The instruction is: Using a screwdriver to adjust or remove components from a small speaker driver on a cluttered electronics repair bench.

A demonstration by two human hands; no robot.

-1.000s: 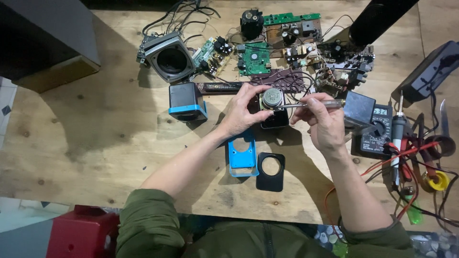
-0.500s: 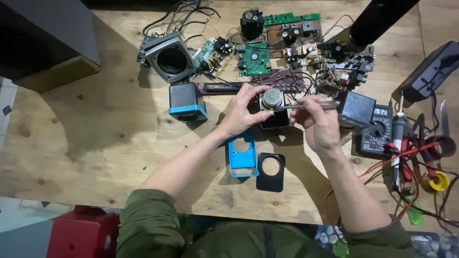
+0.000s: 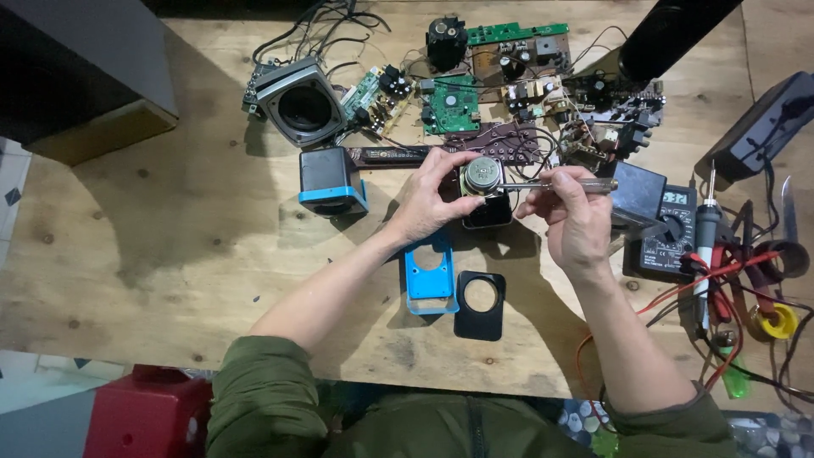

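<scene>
Near edge of the wooden table (image 3: 127, 280): green sleeves, both forearms reaching up toward the table's middle. A red stool (image 3: 148, 416) sits below the near left corner.

Just past the wrists lie a blue faceplate (image 3: 428, 276) and a black faceplate (image 3: 480, 304), touching, both with round holes, flat on the wood.

Left hand (image 3: 428, 199) is closed round a small black speaker box (image 3: 487, 208), fingers over its top and near side. The round metal speaker driver (image 3: 481, 175) sits on top of the box, magnet side up, about mid-table. Right hand (image 3: 572, 212) pinches a screwdriver (image 3: 551, 184), shaft lying level with its tip touching the driver's right edge.

Change: against the two earlier frames the hands, box and driver sit in almost the same place; the tool shaft has levelled slightly and the tip now meets the driver rim. So the work looks like prying or loosening the driver, not lifting it out yet.

Left of the hand: a second black speaker with blue base (image 3: 326, 180). Right edge: multimeter (image 3: 670, 237), soldering iron (image 3: 706, 233), red and black leads, yellow tape roll (image 3: 777, 321).

Far edge: grey speaker cone housing (image 3: 301, 106), green circuit board (image 3: 452, 103), more boards and loose wires.
</scene>
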